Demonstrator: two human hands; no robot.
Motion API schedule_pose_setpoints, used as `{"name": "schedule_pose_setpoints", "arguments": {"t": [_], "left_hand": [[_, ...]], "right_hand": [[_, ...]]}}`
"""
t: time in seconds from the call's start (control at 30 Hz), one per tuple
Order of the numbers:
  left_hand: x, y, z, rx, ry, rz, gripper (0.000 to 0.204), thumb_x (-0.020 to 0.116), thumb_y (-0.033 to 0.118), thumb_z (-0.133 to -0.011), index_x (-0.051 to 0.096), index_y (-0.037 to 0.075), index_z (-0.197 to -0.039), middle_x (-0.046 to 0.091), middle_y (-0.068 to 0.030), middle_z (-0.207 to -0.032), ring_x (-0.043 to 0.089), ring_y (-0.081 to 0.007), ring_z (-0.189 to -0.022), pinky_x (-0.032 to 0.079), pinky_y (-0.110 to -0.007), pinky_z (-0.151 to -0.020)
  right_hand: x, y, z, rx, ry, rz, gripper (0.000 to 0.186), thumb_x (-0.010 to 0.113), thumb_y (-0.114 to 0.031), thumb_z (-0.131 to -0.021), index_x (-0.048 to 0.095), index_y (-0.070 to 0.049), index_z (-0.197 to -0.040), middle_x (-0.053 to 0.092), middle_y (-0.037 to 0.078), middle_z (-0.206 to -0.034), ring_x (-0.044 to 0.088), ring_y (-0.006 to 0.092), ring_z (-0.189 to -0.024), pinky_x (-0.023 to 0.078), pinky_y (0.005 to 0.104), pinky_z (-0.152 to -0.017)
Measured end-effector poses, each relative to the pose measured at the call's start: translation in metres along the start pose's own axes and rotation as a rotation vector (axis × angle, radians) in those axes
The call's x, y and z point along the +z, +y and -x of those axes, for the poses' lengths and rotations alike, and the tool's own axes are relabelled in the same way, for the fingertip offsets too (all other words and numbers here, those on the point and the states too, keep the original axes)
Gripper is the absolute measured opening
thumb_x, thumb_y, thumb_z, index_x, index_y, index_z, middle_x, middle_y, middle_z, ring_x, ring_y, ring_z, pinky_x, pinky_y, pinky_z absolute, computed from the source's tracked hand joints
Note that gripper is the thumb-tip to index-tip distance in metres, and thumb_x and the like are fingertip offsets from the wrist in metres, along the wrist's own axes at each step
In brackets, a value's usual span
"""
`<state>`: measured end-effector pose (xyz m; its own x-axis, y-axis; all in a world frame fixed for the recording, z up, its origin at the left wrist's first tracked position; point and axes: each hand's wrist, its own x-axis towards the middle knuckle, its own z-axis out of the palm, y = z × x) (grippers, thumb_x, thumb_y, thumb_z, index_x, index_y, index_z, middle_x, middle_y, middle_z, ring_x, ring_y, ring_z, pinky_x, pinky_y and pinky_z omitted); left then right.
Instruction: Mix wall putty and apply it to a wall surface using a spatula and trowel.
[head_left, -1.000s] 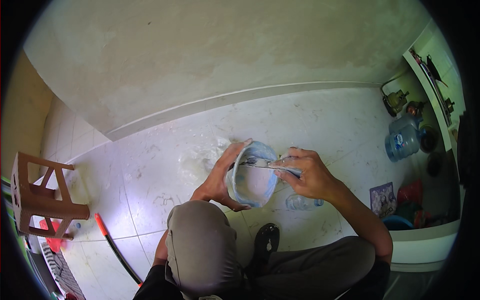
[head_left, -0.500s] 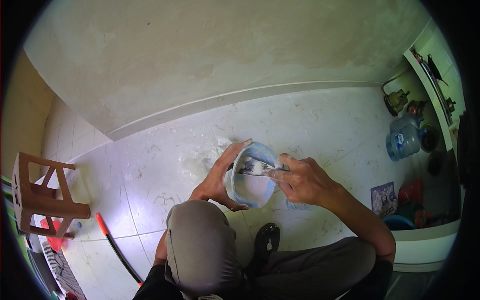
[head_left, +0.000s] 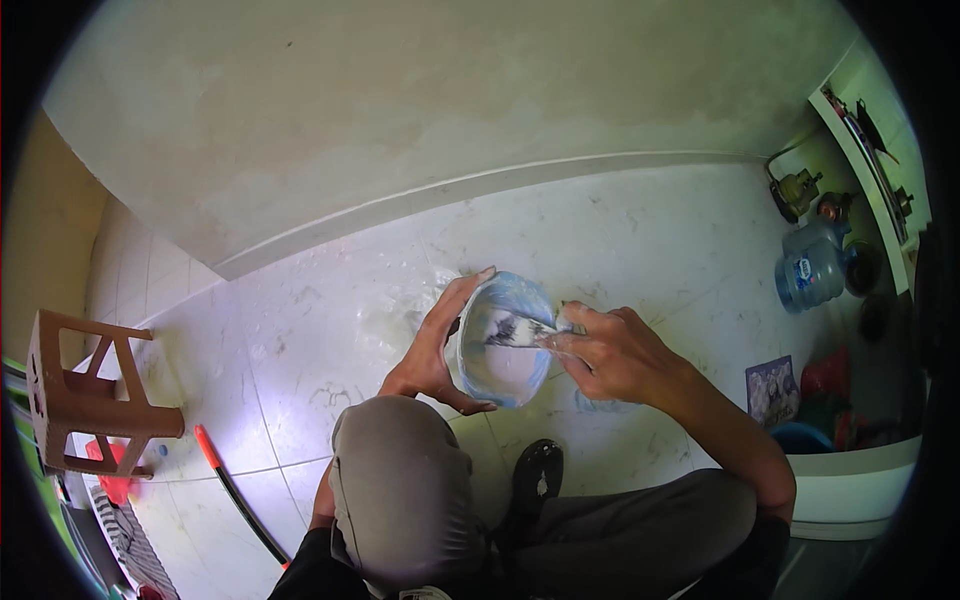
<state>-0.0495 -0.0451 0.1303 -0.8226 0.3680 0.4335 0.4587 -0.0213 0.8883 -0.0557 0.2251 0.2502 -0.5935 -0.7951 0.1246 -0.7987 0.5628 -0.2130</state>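
Left hand: the person's bare left hand (head_left: 430, 350), spread wide and grasping the bucket by its outer side, fingers at the far rim, thumb at the near rim.
Right hand: the person's bare right hand (head_left: 615, 350), whitened about the fingers, closed round the handle end of the scraper.
Bucket: one round, pale-blue bucket (head_left: 517, 290), smeared white, tilted so that its mouth shows; located between the two hands, touching the left.
Contents: smooth, whitish paste (head_left: 512, 370), pooled in the bucket, just left of the right hand's fingertips.
Scraper: one flat, metal-bladed scraper (head_left: 513, 332), blade coated in white with dark patches; reaches from the right hand into the bucket's mouth.
Sheet plastic: one crumpled, clear plastic bag (head_left: 393, 325), on the floor, just left of the left hand.
Bottle: one clear plastic bottle (head_left: 598, 404), on the floor below the right hand, partly covered by it.
Stool: one brown plastic stool (head_left: 85, 405) with open-framed sides, well left of the left hand.
Rod: one slender, curved orange-and-black rod (head_left: 232, 490), between stool and left hand, nearer the body.
Jug: one large, translucent-blue plastic water jug (head_left: 815, 272), well right of the right hand.
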Motion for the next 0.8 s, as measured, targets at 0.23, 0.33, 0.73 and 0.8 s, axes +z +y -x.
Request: {"name": "schedule_pose_setpoints", "arguments": {"t": [0.23, 0.33, 0.73, 0.8], "left_hand": [[0.0, 0.002, -0.002, 0.007, 0.036, -0.072, 0.139, 0.101, 0.027, -0.039, 0.038, 0.007, -0.161, 0.051, -0.0161, -0.147, 0.051, -0.0353, -0.137, 0.044, -0.046, -0.116], [0.002, 0.0, -0.004, 0.022, 0.014, -0.081, 0.138, 0.101, 0.027, -0.04, 0.038, 0.007, -0.161, 0.05, -0.0158, -0.147, 0.051, -0.0346, -0.137, 0.044, -0.046, -0.116], [0.015, -0.042, -0.009, 0.023, 0.001, -0.051, 0.142, 0.104, 0.027, -0.04, 0.035, 0.009, -0.163, 0.047, -0.0153, -0.152, 0.049, -0.034, -0.141, 0.043, -0.046, -0.118], [0.021, -0.053, -0.013, 0.001, -0.015, -0.034, 0.142, 0.104, 0.027, -0.041, 0.035, 0.008, -0.163, 0.046, -0.0156, -0.152, 0.049, -0.0345, -0.141, 0.043, -0.046, -0.119]], "right_hand": [[-0.014, -0.001, 0.004, -0.039, -0.101, -0.004, 0.021, 0.07, -0.007, -0.086, 0.08, -0.006, -0.105, 0.068, 0.02, -0.1, 0.069, 0.0327, -0.065, 0.058, 0.0422, -0.06], [-0.008, -0.004, -0.002, 0.026, -0.018, -0.013, 0.021, 0.069, -0.007, -0.085, 0.081, -0.005, -0.103, 0.068, 0.021, -0.102, 0.07, 0.0308, -0.066, 0.058, 0.0412, -0.059], [0.012, 0.028, 0.013, 0.075, -0.125, 0.067, 0.015, 0.068, -0.009, -0.087, 0.079, -0.002, -0.093, 0.069, 0.025, -0.105, 0.071, 0.0345, -0.068, 0.058, 0.0451, -0.062], [0.011, 0.036, 0.017, 0.151, -0.253, -0.051, 0.014, 0.069, -0.01, -0.088, 0.079, -0.003, -0.094, 0.071, 0.022, -0.099, 0.071, 0.0372, -0.074, 0.058, 0.0471, -0.068]]}}
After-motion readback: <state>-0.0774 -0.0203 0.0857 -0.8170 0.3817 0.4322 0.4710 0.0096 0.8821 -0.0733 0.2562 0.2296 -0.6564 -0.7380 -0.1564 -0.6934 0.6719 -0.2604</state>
